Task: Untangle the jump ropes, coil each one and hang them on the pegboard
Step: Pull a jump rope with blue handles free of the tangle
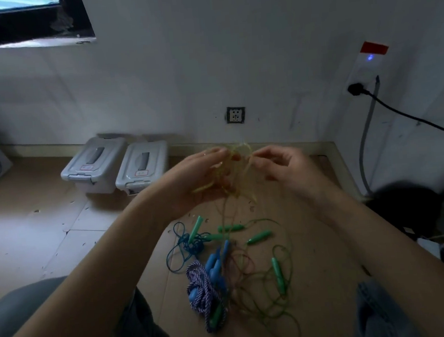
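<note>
Yellow rope (233, 172) hangs tangled between both raised hands: left hand (198, 181) curls around its loops, right hand (277, 163) pinches a strand, above the cardboard's (315, 240) middle

The yellow rope (235, 167) was a blurred tangle between both hands, its strands impossible to follow. The left hand (198, 181) hid part of it. A dark object (406, 206) at the right was too dim to identify, and the window (23, 21) was cut off by the far-left frame edge.
</note>
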Action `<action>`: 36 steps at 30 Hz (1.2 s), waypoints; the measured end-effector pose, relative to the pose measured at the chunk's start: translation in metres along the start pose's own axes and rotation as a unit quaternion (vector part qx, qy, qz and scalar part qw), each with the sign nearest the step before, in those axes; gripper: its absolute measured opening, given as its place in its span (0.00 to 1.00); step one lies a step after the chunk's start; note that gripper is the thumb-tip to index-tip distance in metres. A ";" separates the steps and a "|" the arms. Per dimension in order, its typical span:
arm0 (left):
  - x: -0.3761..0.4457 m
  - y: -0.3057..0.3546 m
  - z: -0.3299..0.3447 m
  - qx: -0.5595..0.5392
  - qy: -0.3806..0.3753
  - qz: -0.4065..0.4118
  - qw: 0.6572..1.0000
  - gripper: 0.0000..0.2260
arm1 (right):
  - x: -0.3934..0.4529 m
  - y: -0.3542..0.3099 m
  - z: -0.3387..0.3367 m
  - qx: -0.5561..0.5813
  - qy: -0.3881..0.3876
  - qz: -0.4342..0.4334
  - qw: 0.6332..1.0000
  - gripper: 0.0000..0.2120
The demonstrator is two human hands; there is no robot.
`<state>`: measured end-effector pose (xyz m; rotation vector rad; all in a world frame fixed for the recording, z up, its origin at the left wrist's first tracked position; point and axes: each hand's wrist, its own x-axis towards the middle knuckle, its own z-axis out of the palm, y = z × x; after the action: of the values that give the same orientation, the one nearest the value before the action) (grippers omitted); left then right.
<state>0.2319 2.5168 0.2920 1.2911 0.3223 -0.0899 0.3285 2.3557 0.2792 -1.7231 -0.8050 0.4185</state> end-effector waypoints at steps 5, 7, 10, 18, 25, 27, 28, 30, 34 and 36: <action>-0.003 -0.003 0.000 0.103 -0.013 -0.049 0.993 0.16 | 0.001 0.003 0.000 0.093 -0.059 0.035 0.993 0.05; -0.003 -0.005 0.000 0.102 0.009 -0.045 0.994 0.16 | 0.004 0.006 -0.005 -0.006 0.017 0.031 0.999 0.06; -0.006 0.004 -0.009 -0.062 0.078 -0.041 0.994 0.16 | 0.008 0.008 -0.023 0.040 0.116 0.075 0.990 0.07; -0.008 0.007 0.000 -0.070 -0.009 -0.010 0.997 0.21 | -0.004 -0.003 0.005 0.119 -0.096 0.092 0.984 0.09; -0.008 -0.001 -0.003 0.317 -0.043 -0.048 0.946 0.16 | 0.003 -0.008 -0.021 0.339 -0.005 0.300 0.892 0.11; -0.002 -0.009 -0.007 0.518 0.038 -0.059 0.852 0.04 | 0.004 -0.010 -0.025 0.291 -0.063 0.283 0.912 0.08; 0.001 -0.011 -0.011 0.584 0.094 -0.058 0.804 0.04 | 0.003 -0.013 -0.027 0.269 -0.112 0.268 0.918 0.08; 0.003 -0.011 -0.020 0.596 0.181 -0.051 0.781 0.07 | 0.001 -0.018 -0.034 0.208 -0.210 0.235 0.926 0.12; -0.003 -0.001 -0.022 0.423 0.146 -0.052 0.893 0.04 | -0.002 -0.015 -0.032 -0.180 -0.193 0.189 0.946 0.04; -0.008 0.001 -0.018 0.362 0.111 -0.067 0.923 0.07 | -0.003 -0.011 -0.027 -0.311 -0.207 0.176 0.911 0.09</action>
<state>0.2215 2.5338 0.2903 2.0222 0.6083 -0.1906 0.3401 2.3363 0.2970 -2.4390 -0.9998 0.8650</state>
